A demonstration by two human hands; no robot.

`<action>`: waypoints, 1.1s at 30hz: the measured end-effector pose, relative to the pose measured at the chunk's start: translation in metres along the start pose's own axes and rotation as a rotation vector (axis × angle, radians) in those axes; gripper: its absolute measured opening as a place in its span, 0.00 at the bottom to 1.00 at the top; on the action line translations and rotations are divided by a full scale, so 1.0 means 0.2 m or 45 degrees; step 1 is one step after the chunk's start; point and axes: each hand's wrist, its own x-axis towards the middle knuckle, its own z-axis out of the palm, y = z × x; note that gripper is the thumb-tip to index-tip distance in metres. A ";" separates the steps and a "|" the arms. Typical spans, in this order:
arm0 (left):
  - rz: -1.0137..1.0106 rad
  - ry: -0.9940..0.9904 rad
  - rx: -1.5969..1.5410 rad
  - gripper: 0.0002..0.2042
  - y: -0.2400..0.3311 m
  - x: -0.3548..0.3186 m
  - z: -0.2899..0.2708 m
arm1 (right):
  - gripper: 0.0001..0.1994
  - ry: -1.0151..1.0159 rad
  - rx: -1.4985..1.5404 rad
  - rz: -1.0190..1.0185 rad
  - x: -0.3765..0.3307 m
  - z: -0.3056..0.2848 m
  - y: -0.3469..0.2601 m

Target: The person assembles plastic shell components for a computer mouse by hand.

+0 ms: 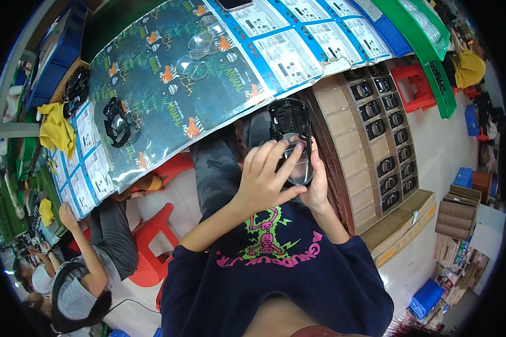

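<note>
Both hands curl closed around a black plastic mouse shell with a clear blister cover (pixel 291 140), held just beside the brown cardboard box of divided cells (pixel 371 151): left hand (pixel 264 177) fingers (pixel 284 160) spread over the cover, right hand (pixel 319 180) gripping its far edge. Left of the box lies the bench with patterned plastic sheet (pixel 168 84), another black shell (pixel 117 122) on it

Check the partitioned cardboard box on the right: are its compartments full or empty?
Partly full: the cardboard box has black parts in one column; the neighbouring compartments are empty.
</note>
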 end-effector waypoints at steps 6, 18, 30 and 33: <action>-0.002 -0.062 0.060 0.27 0.01 0.01 -0.04 | 0.23 -0.029 -0.027 -0.079 0.00 0.02 -0.02; -1.207 -0.324 -1.815 0.12 -0.08 0.12 -0.09 | 0.30 -0.098 -0.024 0.005 -0.04 0.05 -0.01; -1.200 -0.237 -1.782 0.10 -0.07 0.14 -0.09 | 0.28 -0.118 -0.162 -0.005 -0.02 0.05 -0.04; -1.076 -0.063 -1.685 0.09 -0.07 0.12 -0.05 | 0.27 -0.112 -0.159 0.014 -0.01 0.04 -0.02</action>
